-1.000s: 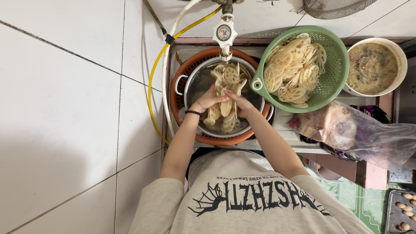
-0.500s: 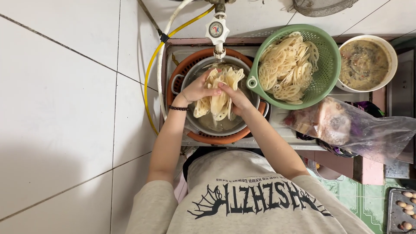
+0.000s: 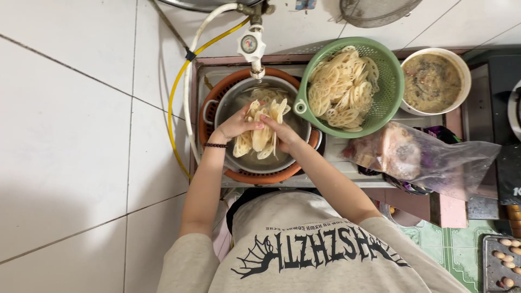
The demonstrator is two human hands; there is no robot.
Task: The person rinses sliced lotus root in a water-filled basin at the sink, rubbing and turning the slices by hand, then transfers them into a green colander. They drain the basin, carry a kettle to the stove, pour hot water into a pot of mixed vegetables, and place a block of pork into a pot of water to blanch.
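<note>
A bunch of pale lotus root slices [image 3: 261, 133] is lifted over the steel pot [image 3: 296, 122] inside an orange basin [image 3: 260, 176], left hand [image 3: 236, 123] and right hand [image 3: 282, 132] clamped on it, green colander [image 3: 391, 95] just beside

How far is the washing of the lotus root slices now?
Done: a heap of slices lies in the green colander. In hand: the left hand and right hand lift a bunch of slices over the metal pot. Left: more slices lie in the pot.
</note>
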